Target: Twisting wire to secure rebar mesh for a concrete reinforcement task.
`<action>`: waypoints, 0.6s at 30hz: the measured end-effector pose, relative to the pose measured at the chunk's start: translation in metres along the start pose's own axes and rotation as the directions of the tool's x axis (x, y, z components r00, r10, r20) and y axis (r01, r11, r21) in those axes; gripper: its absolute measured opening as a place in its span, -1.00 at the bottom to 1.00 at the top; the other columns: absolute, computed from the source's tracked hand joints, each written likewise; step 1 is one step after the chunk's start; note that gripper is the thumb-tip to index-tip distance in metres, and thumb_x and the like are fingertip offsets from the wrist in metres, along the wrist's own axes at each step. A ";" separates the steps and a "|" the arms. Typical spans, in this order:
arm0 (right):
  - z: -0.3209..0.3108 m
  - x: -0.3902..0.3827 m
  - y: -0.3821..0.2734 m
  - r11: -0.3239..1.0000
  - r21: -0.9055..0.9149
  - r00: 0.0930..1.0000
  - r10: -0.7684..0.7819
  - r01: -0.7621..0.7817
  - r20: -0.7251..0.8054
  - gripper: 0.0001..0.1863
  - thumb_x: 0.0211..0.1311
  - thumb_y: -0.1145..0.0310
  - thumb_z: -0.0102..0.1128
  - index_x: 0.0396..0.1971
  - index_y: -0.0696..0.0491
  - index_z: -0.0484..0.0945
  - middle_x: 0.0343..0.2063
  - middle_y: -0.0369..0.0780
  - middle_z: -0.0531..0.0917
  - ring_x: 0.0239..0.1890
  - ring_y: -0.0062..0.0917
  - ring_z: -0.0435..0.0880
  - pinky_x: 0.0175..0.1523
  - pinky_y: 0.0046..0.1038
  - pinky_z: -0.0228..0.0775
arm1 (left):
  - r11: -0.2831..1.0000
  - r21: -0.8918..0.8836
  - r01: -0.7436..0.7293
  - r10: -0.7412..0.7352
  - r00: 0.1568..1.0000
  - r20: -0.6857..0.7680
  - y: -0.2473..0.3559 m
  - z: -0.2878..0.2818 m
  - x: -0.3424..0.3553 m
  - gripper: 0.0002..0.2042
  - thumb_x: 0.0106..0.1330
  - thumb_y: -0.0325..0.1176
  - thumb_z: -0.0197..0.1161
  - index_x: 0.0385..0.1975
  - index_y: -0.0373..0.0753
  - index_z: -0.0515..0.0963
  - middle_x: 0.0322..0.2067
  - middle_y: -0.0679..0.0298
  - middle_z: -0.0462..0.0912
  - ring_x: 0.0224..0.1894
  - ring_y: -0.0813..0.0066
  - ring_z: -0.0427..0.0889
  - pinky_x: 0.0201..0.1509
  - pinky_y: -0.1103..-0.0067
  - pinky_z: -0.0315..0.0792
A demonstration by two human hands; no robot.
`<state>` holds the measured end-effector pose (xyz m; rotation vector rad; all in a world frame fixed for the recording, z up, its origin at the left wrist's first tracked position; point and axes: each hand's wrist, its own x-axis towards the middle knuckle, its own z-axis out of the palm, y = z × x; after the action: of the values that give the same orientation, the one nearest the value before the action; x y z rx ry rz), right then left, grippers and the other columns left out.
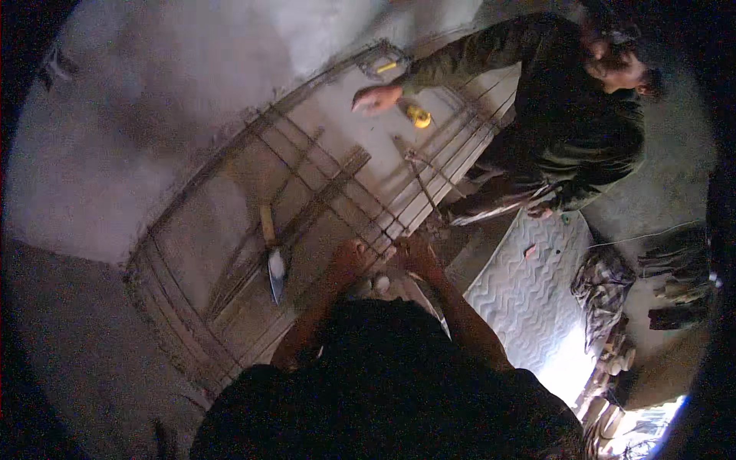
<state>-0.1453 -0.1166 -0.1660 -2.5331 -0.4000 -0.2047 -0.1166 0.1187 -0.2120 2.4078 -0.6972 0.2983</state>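
Rod grid (328, 190) | left hand (352, 257), right hand (412, 254) at edge | wide gaps

I see thin, dark rods (341, 172) crossing in an open grid, slanting over a pale surface (337, 111) (rather dim from here).

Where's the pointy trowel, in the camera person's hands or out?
Out: the trowel lies apart from the left hand and right hand, which are at the crossed rods.
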 end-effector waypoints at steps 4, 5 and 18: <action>-0.069 0.036 -0.073 0.961 0.249 0.985 0.088 -0.123 0.150 -0.77 0.05 0.34 0.06 -0.28 0.08 0.51 -0.40 -0.19 0.55 -0.36 -0.42 0.52 -0.31 -0.40 0.40 | 0.969 0.200 0.144 -0.140 0.990 -0.034 0.000 0.005 0.003 -0.72 0.24 -0.15 0.07 -0.25 -0.24 0.47 -0.48 0.07 0.49 -0.35 0.12 0.48 -0.15 0.21 0.34; -0.069 0.039 -0.076 0.961 0.249 0.985 0.087 -0.122 0.147 -0.77 0.05 0.34 0.06 -0.28 0.08 0.51 -0.40 -0.19 0.55 -0.36 -0.42 0.52 -0.31 -0.40 0.40 | 0.962 0.222 0.162 -0.146 0.986 -0.084 -0.002 0.015 0.004 -0.74 0.23 -0.16 0.08 -0.29 -0.23 0.49 -0.47 0.08 0.50 -0.35 0.11 0.48 -0.16 0.20 0.34; -0.049 0.066 -0.058 0.958 0.224 0.925 0.084 -0.177 0.371 -0.73 0.19 0.28 -0.04 -0.24 0.07 0.58 -0.32 -0.09 0.63 -0.36 -0.34 0.61 -0.21 -0.36 0.46 | 0.959 0.133 0.249 -0.270 0.947 0.173 0.023 -0.069 0.035 -0.69 0.17 -0.16 0.13 -0.23 -0.27 0.47 -0.39 0.03 0.52 -0.30 0.03 0.50 -0.18 0.21 0.37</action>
<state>-0.1048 -0.0812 -0.0810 -2.3262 -0.3656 0.3476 -0.1031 0.1307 -0.1329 2.6210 -0.4441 -0.0027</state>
